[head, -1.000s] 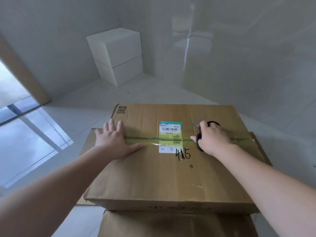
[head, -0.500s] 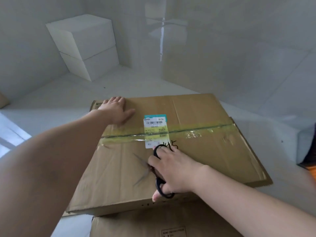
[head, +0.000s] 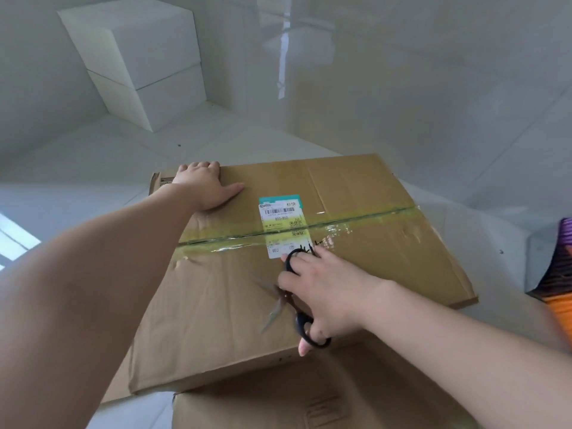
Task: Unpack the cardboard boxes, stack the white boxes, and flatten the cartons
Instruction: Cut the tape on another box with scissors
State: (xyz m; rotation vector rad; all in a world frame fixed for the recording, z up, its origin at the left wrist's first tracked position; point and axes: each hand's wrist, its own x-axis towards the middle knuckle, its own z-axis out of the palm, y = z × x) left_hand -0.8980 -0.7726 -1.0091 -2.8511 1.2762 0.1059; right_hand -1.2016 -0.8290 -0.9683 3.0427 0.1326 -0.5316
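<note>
Head view: left hand (head: 202, 187) flat, pressing the taped carton (head: 356, 193); right hand (head: 322, 292) nearer, gripping open black scissors (head: 297, 311) above it.

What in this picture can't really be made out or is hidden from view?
- Inside of the taped cardboard box: hidden by its closed flaps, head view.
- Scissors: blades motion-blurred, handles partly covered by the right hand.
- Shipping label: print too small to read.
- Lower carton: cut off by the bottom edge.
- Orange and purple thing: cut off by the right edge.
</note>
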